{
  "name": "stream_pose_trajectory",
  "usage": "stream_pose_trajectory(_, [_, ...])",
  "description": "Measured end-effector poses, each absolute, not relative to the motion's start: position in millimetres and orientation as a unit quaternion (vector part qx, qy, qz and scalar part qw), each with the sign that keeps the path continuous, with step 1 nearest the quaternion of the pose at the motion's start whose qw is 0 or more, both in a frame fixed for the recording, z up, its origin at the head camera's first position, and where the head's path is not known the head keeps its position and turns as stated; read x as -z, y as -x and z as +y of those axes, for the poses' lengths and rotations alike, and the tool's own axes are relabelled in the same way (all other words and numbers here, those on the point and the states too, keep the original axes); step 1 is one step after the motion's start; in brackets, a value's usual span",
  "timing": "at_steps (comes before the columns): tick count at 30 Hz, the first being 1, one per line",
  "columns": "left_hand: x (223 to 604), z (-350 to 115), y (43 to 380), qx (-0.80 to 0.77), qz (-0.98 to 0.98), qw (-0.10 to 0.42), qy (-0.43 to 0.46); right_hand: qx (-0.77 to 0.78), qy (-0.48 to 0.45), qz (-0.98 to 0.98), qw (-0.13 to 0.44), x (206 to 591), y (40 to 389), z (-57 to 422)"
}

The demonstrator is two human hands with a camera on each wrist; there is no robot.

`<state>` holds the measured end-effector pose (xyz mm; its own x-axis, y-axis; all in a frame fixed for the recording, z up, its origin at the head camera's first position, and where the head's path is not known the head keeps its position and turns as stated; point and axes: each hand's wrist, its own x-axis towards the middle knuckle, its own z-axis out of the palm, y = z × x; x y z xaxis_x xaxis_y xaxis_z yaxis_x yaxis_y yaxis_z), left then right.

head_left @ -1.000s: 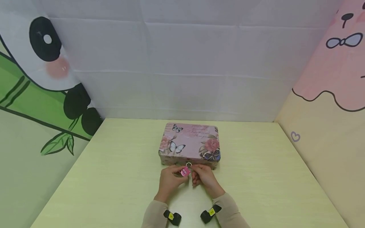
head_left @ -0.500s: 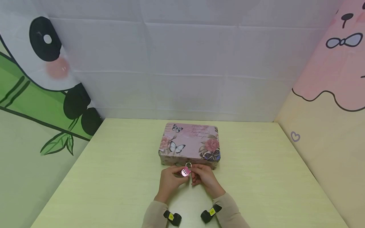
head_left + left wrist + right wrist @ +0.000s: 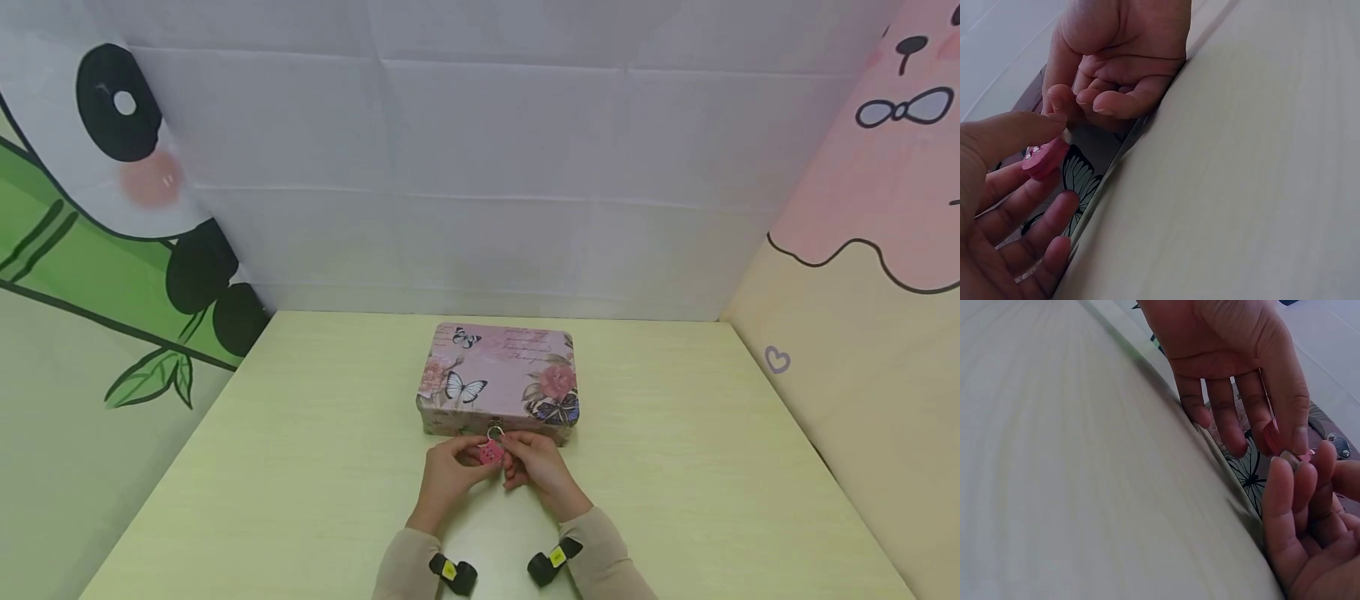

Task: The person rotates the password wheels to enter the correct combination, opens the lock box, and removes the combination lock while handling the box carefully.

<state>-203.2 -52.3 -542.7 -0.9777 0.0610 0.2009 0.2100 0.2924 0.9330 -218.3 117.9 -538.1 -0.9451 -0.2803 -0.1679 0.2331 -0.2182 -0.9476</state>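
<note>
Soft, even head view; dimmer wrist views
Pale sheen on the counter (image 3: pixel 498 542) at bottom centre; shadows faint, wrist detail soft.

The rectangular pink tin-like box (image 3: pixel 502 367) is patterned with pink roses, a white butterfly, a blue-and-black butterfly and script-like lettering. The small padlock (image 3: pixel 491 452) is bright pink with a silvery shackle (image 3: pixel 496 432). The long cloth sleeves (image 3: pixel 408 562) are beige; the tabletop (image 3: pixel 712 458) is pale yellow, faintly streaked.

Table (image 3: pixel 697 450): pale yellow top with faint streaks. Directly on it, near the far edge, stands one patterned pink box (image 3: pixel 498 371), lid closed.
</note>
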Motion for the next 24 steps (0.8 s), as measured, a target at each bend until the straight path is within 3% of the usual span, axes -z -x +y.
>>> stream_pose_trajectory(24, [537,-51,215,0.636,-0.769,0.045,0.054,0.778,0.018,0.608,0.154,541,218,117])
